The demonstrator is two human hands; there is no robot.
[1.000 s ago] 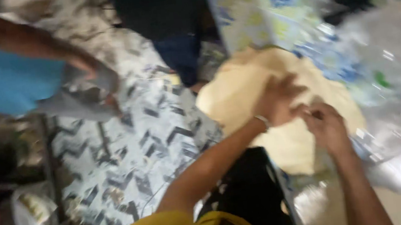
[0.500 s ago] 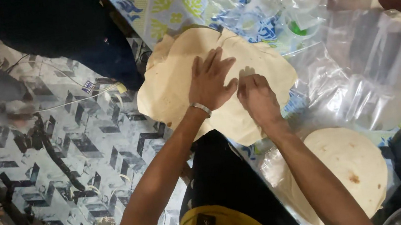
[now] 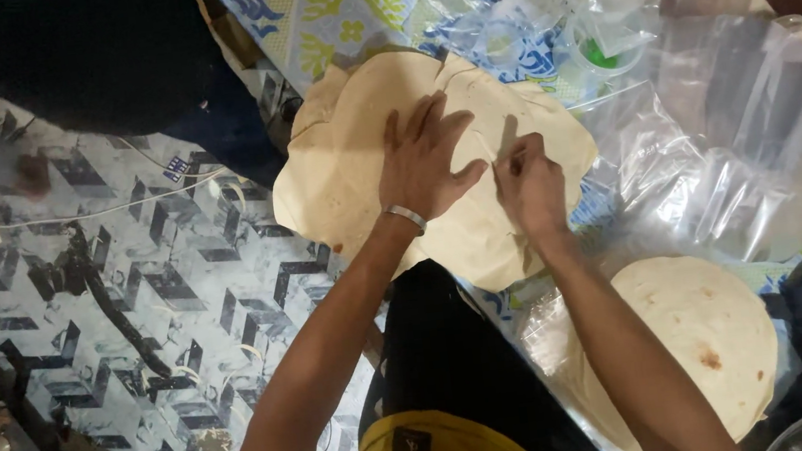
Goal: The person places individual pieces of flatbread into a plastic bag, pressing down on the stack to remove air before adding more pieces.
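A stack of large pale flatbreads [image 3: 343,161] lies on a table covered with a blue and yellow patterned cloth [image 3: 317,13]. My left hand [image 3: 425,157], with a metal bracelet at the wrist, rests flat on the top flatbread with its fingers spread. Just to its right, my right hand [image 3: 529,186] has its fingertips curled onto the same flatbread and seems to pinch its surface. Both hands touch the stack and hold nothing else.
A second stack of round flatbreads [image 3: 706,342] sits near my right forearm. Clear plastic bags [image 3: 712,129] lie crumpled to the right. A person in dark clothing [image 3: 80,61] stands at the upper left. The floor [image 3: 130,317] has a grey chevron pattern.
The camera has swung and steadied over the flatbreads. Both hands stay on the top flatbread, and the right hand's fingers have curled in more.
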